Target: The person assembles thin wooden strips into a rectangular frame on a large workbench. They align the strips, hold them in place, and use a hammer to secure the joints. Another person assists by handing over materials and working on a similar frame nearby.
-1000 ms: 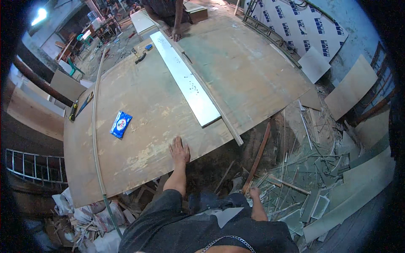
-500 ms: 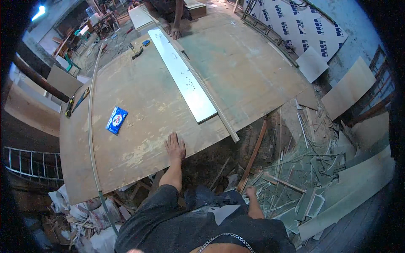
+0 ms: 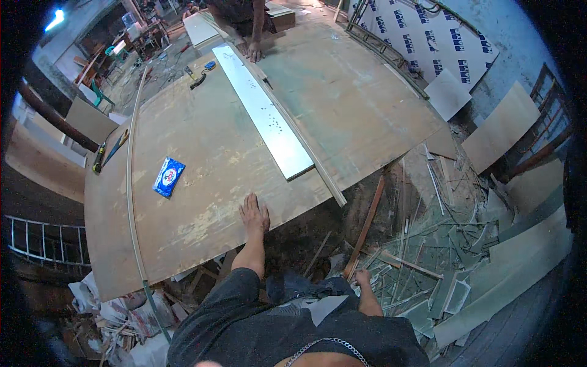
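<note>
My left hand (image 3: 254,215) lies flat on the near edge of a large brown plywood sheet (image 3: 202,122), fingers spread, holding nothing. Low at my right side hangs my right hand (image 3: 363,277), off the sheet, its fingers curled in and nothing showing in them. A long white board (image 3: 263,113) with groups of small dark dots rests on the plywood, beyond my left hand. Along the board's right side runs a thin wooden strip (image 3: 306,144), its near end jutting past the edge. A blue-and-white plastic packet (image 3: 169,177) lies to the left.
Across the sheet, another person's hand (image 3: 254,52) presses down by the board. A hammer (image 3: 197,78) and a blue tape measure (image 3: 210,65) lie nearby. A long thin strip (image 3: 130,183) crosses the left side. Scrap pieces (image 3: 422,263) cover the floor at right; a ladder (image 3: 49,244) is at left.
The view has shifted slightly. Both my hands stay where they were, and the board, strip and packet have not visibly moved on the sheet.
</note>
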Available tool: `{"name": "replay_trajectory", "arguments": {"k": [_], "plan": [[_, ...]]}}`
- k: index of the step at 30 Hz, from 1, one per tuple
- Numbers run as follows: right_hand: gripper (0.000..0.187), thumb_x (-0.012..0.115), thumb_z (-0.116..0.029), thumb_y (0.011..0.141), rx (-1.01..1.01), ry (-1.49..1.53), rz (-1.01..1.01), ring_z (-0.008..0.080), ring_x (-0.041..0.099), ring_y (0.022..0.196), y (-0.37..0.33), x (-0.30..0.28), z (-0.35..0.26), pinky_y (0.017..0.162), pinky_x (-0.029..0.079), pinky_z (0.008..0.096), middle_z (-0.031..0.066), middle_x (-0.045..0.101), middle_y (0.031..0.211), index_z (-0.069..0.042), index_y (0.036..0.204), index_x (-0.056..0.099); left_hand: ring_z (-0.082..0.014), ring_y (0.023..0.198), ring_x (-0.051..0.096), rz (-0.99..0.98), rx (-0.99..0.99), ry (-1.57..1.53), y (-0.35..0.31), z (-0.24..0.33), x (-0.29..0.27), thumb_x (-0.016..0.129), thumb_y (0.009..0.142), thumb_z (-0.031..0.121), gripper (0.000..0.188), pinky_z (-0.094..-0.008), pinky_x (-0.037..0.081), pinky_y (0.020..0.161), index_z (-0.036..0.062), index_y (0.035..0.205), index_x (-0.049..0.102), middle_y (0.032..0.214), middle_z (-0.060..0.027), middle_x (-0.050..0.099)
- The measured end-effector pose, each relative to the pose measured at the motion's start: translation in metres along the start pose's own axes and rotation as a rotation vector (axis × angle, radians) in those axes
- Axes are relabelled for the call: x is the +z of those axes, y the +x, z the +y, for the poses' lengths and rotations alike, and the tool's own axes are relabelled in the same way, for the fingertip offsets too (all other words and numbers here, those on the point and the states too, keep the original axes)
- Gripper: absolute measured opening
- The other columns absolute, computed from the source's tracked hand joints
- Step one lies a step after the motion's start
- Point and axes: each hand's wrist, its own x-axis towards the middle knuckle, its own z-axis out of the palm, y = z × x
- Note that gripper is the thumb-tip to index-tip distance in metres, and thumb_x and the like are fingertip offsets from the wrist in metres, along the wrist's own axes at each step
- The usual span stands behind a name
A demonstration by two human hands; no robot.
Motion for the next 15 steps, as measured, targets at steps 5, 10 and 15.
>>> {"name": "replay_trajectory", "arguments": {"k": [5, 10, 15], "plan": [[0.017, 0.049, -0.009, 0.084, 0.037, -0.001, -0.046, 0.0206, 0.063, 0.057, -0.011, 0.003, -0.019, 0.044, 0.052, 0.0371, 0.0101, 0.063, 0.076, -0.007, 0.094, 0.062, -0.0207, 0.137, 0.024, 0.009, -0.005, 0.011, 0.0, -0.006, -0.002, 0.044, 0.09, 0.031, 0.055, -0.0453, 0.009, 0.114, 0.0088, 0.139, 0.032, 0.145, -0.005, 0.033], [0.019, 0.049, -0.009, 0.084, 0.012, 0.02, -0.016, 0.0229, 0.063, 0.056, -0.018, 0.002, -0.025, 0.044, 0.053, 0.0378, 0.0116, 0.063, 0.078, -0.005, 0.096, 0.063, -0.0215, 0.136, 0.024, -0.002, -0.009, 0.002, -0.001, -0.002, -0.006, 0.044, 0.09, 0.031, 0.055, -0.0451, 0.01, 0.114, 0.0093, 0.139, 0.032, 0.145, -0.0057, 0.033], [0.02, 0.05, -0.011, 0.085, 0.028, -0.044, -0.059, 0.0238, 0.064, 0.059, -0.023, 0.002, -0.032, 0.044, 0.053, 0.0376, 0.0122, 0.064, 0.08, -0.006, 0.097, 0.065, -0.0221, 0.137, 0.023, -0.038, -0.024, 0.012, -0.001, -0.001, -0.011, 0.044, 0.09, 0.033, 0.055, -0.0456, 0.01, 0.113, 0.0093, 0.139, 0.032, 0.145, -0.0066, 0.032]]}}
